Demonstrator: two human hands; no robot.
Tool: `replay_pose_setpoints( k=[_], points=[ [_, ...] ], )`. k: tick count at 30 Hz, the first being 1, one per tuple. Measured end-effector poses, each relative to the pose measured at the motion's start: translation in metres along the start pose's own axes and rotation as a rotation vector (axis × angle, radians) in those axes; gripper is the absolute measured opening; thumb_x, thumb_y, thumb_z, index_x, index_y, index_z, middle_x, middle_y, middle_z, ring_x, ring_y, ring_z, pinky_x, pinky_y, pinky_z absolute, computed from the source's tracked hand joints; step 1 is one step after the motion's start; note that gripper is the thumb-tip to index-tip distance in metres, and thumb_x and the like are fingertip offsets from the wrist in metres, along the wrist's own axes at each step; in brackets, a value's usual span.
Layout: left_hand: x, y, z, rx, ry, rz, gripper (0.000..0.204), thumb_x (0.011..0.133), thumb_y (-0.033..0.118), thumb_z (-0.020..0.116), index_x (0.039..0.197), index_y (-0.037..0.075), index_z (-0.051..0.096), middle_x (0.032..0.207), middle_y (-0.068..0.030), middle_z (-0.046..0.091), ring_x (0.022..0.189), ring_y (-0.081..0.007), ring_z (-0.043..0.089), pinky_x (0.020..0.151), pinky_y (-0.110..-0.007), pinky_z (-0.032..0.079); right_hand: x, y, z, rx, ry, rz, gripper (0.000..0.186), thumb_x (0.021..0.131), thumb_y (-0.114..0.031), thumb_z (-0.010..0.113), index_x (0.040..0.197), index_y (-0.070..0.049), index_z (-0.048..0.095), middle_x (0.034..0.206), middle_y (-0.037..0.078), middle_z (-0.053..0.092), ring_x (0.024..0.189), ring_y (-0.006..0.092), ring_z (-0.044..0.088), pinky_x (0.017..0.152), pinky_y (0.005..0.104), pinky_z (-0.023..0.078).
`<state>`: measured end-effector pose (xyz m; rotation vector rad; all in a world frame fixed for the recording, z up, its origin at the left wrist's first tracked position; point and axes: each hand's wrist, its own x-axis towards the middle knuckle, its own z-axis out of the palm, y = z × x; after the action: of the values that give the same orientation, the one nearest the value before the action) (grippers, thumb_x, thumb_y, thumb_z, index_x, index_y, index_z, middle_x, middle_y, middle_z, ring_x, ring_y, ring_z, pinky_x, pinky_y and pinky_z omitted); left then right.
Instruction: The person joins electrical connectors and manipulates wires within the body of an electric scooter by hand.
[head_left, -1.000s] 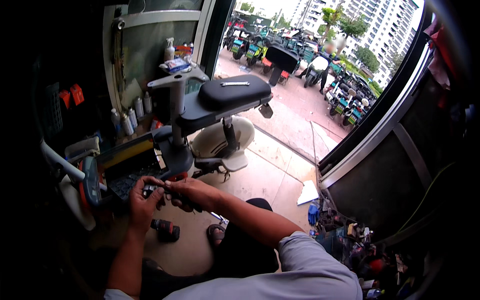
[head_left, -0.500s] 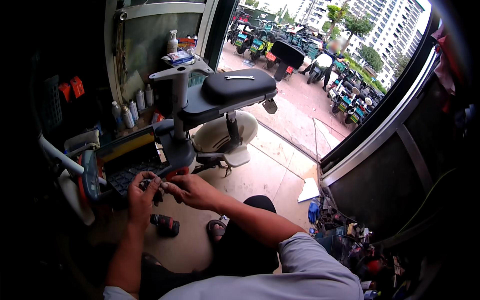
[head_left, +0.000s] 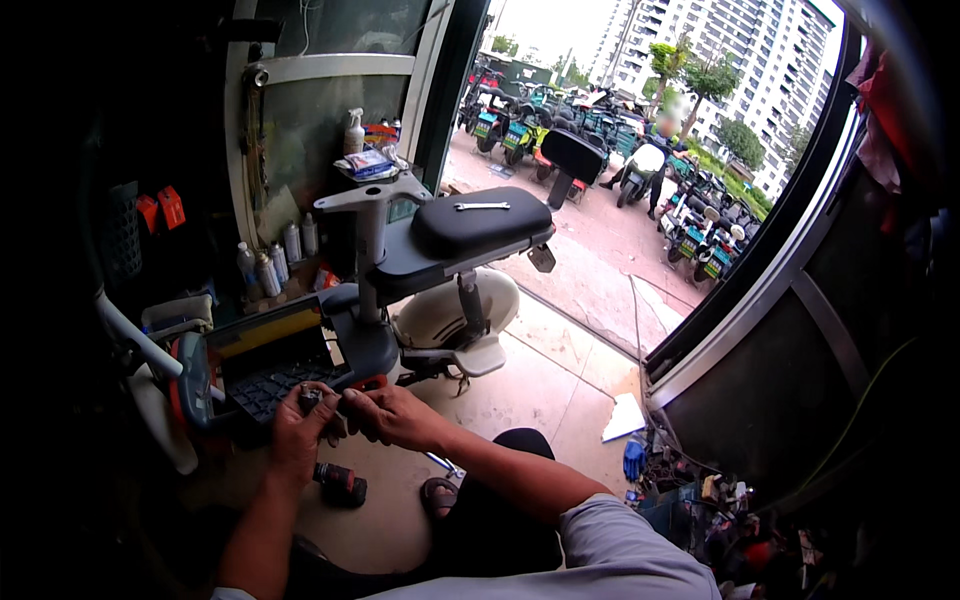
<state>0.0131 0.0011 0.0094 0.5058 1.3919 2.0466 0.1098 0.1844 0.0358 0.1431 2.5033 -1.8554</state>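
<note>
My left hand (head_left: pixel 298 432) is closed round a small metal part (head_left: pixel 308 398) at its fingertips. Beside it my right hand (head_left: pixel 388 418) is pinched close to that part; what it grips, if anything, is too small to make out. Just beyond both hands are the open footboard tray (head_left: pixel 255 390) and dark body of a partly dismantled scooter, with a black seat (head_left: pixel 470 224) bearing a silver wrench (head_left: pixel 483 206). A black and red power tool (head_left: pixel 340 485) lies on the floor below my hands, near my sandalled foot (head_left: pixel 440 497).
Spray cans (head_left: pixel 292 243) line the left. An open doorway shows parked scooters (head_left: pixel 525 135) and a person (head_left: pixel 660 155) outside beside a white one. At the right are a white board (head_left: pixel 622 420), blue gloves (head_left: pixel 634 458) and a pile of tools and parts (head_left: pixel 730 520).
The whole view has shifted, so the scene sits lower in the picture. My hands stay together at the small part; their fingers have moved slightly on it.
</note>
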Motion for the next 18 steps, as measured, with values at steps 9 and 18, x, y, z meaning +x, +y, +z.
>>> replay_pose_setpoints(
  k=[9,18],
  points=[
    [0.002,-0.002,-0.003,0.014,-0.006,0.033,0.018,0.101,0.017,0.072,0.112,0.008,0.06,0.082,-0.001,0.066,0.062,-0.0097,0.062,0.053,-0.023,0.045,-0.001,0.0,0.003,0.0,0.032,0.044,0.059,0.11,-0.054,0.051,0.097,-0.001,0.073,0.069,0.0,0.058,0.066,0.0094,0.055,0.06,0.027,0.045],
    [0.001,0.001,-0.001,0.12,0.042,0.087,0.027,0.103,0.022,0.071,0.119,0.006,0.057,0.082,-0.0009,0.064,0.061,-0.0084,0.059,0.051,-0.023,0.044,0.0,0.002,0.011,-0.059,-0.005,-0.03,0.045,0.109,-0.043,0.06,0.103,0.0,0.072,0.072,0.001,0.059,0.066,0.0087,0.055,0.061,0.0277,0.046]
  ],
)
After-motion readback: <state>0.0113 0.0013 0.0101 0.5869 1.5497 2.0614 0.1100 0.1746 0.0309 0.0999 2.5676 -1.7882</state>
